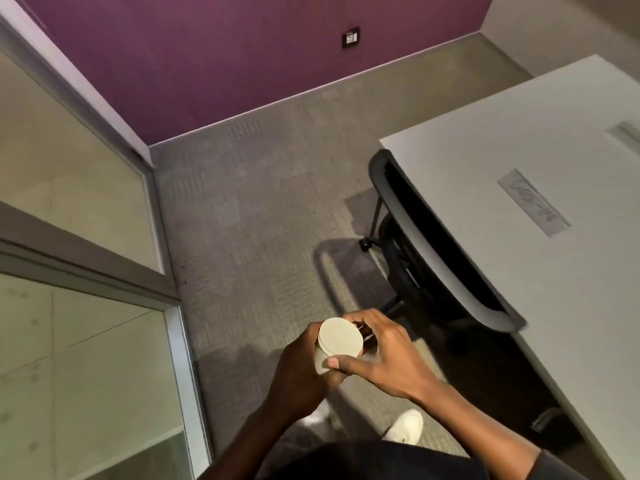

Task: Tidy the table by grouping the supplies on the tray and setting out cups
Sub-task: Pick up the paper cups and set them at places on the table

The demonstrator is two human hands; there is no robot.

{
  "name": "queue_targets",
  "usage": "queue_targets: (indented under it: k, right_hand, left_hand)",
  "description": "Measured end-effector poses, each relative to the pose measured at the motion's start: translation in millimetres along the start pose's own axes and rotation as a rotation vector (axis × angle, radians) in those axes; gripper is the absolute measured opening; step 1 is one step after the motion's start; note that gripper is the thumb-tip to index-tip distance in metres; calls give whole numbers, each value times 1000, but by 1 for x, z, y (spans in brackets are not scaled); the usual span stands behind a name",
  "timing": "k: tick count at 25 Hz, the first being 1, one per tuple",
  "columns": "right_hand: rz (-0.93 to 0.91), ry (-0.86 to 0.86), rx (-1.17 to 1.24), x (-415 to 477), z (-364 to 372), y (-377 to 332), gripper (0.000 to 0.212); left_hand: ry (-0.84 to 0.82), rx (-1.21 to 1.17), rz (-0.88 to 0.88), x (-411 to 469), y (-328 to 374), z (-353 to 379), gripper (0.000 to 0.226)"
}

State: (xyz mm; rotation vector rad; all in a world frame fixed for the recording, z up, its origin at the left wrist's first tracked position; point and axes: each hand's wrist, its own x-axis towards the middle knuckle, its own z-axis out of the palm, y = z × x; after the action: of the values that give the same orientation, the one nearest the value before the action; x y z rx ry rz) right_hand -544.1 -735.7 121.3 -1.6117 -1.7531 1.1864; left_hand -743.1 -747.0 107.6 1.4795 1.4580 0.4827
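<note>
A short stack of cream paper cups (337, 339) is upside down in front of me, its round base facing the camera. My left hand (301, 372) wraps the stack's lower body from the left. My right hand (381, 351) closes over the top cup, thumb on the near rim and fingers curled round the far side. Both hands hover over the carpet, left of the white table (540, 161). No tray is in view.
A black mesh office chair (436, 247) is tucked against the table's left edge, just right of my hands. Glass partitions with grey frames (104, 265) run along the left. A purple wall closes the far side. Grey carpet (259, 220) lies between. My white shoes show below.
</note>
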Motion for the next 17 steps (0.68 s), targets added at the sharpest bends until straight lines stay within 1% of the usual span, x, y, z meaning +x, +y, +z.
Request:
queue_targets:
  k: [4, 8, 12, 15, 17]
  right_hand:
    - [-29, -11, 7, 79, 37, -45, 77]
    - [-54, -11, -6, 138, 48, -80, 74]
    - [-62, 10, 2, 192, 45, -100, 76]
    - [-66, 4, 12, 231, 40, -100, 79]
    - [-71, -4, 3, 264, 35, -98, 85]
  left_hand:
    - [29, -5, 51, 45, -27, -78, 72]
    - [63, 33, 79, 88, -33, -134, 70]
    - [45, 40, 64, 137, -29, -171, 67]
    - [29, 41, 70, 173, -26, -189, 66]
    - [38, 51, 72, 202, -26, -201, 66]
